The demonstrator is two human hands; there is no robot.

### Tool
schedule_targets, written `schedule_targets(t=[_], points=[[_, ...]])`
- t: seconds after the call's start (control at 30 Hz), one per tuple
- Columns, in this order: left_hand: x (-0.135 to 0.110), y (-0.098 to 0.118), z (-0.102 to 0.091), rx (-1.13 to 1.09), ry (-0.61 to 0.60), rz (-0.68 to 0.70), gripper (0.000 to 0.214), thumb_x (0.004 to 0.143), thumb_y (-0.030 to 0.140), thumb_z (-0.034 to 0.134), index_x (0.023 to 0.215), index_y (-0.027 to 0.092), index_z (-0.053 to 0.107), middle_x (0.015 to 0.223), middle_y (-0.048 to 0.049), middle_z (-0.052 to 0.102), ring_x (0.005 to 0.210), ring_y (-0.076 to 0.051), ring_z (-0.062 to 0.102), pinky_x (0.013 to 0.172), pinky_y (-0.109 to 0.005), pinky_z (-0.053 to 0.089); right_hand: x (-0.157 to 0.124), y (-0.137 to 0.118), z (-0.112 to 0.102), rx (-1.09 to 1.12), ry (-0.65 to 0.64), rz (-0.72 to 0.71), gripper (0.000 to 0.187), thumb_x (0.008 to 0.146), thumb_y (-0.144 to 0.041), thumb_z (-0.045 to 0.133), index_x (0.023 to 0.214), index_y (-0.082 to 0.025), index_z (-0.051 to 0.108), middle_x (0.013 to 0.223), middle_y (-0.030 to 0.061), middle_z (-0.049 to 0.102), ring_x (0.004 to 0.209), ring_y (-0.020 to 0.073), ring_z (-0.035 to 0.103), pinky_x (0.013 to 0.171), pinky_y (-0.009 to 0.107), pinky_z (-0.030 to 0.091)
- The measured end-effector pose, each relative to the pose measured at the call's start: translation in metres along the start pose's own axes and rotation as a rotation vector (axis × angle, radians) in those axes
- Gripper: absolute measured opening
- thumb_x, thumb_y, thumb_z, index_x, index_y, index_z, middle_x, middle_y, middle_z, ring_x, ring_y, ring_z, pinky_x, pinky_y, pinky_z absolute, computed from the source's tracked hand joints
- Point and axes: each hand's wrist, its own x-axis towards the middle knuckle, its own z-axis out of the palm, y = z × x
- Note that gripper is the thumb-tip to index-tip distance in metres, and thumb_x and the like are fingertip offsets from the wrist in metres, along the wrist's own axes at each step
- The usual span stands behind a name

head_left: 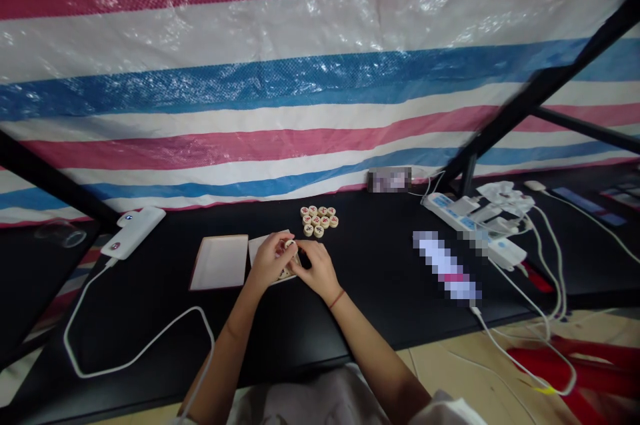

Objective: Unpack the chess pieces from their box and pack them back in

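My left hand (270,260) is closed, with a round xiangqi piece (290,244) at its fingertips. Close against it, my right hand (319,270) has bent fingers and its thumb turned in toward the left hand; what these hold, if anything, is hidden. Under both hands lies a shallow white box (256,242), mostly covered, with more round pieces (284,273) showing in it. Just beyond my hands, several cream xiangqi pieces (316,220) with red or dark characters sit in close rows on the black table (293,335).
Left of the box lies a white-lined lid or tray (220,264). A white power bank (134,232) with a cable is farther left, near a clear cup (63,233). To the right are a blurred phone (447,266) and a loaded power strip (475,228). Striped sheeting (260,145) hangs behind.
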Motion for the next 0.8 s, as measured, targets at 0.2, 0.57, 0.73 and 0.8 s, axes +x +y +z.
schedule_targets(t=[0.2, 0.57, 0.73, 0.8], points=[[-0.005, -0.001, 0.013, -0.105, 0.187, -0.091, 0.023, 0.08, 0.035, 0.066, 0.099, 0.021, 0.067, 0.095, -0.004, 0.07, 0.088, -0.017, 0.066, 0.082, -0.029, 0.052, -0.003, 0.013, -0.005, -0.046, 0.108, 0.091, 0.02, 0.09, -0.03, 0.057, 0.106, -0.02, 0.063, 0.097, 0.0064, 0.069, 0.083, 0.0197, 0.063, 0.078, 0.034, 0.046], [-0.008, -0.026, 0.001, 0.045, 0.295, 0.113, 0.028, 0.084, 0.026, 0.062, 0.112, 0.023, 0.063, 0.11, -0.0064, 0.062, 0.085, -0.014, 0.064, 0.075, -0.027, 0.054, -0.009, 0.057, -0.018, -0.437, 0.212, 0.516, 0.029, 0.085, -0.035, 0.051, 0.103, -0.018, 0.065, 0.104, 0.0117, 0.065, 0.093, 0.0276, 0.053, 0.073, 0.036, 0.039], [-0.014, -0.017, 0.006, 0.341, 0.216, 0.311, 0.025, 0.084, 0.026, 0.064, 0.109, 0.024, 0.065, 0.101, -0.0048, 0.066, 0.087, -0.017, 0.064, 0.083, -0.032, 0.051, 0.0, 0.026, -0.018, -0.065, 0.143, 0.41, 0.033, 0.086, -0.037, 0.055, 0.113, -0.019, 0.061, 0.105, 0.0105, 0.065, 0.091, 0.0234, 0.057, 0.078, 0.037, 0.046], [-0.017, -0.015, 0.007, 0.465, 0.194, 0.377, 0.024, 0.084, 0.024, 0.063, 0.107, 0.025, 0.066, 0.1, -0.0048, 0.068, 0.095, -0.02, 0.064, 0.087, -0.035, 0.047, 0.004, 0.006, -0.016, 0.179, -0.002, 0.332, 0.031, 0.085, -0.037, 0.06, 0.112, -0.021, 0.061, 0.098, 0.0062, 0.067, 0.082, 0.0188, 0.06, 0.075, 0.033, 0.049]])
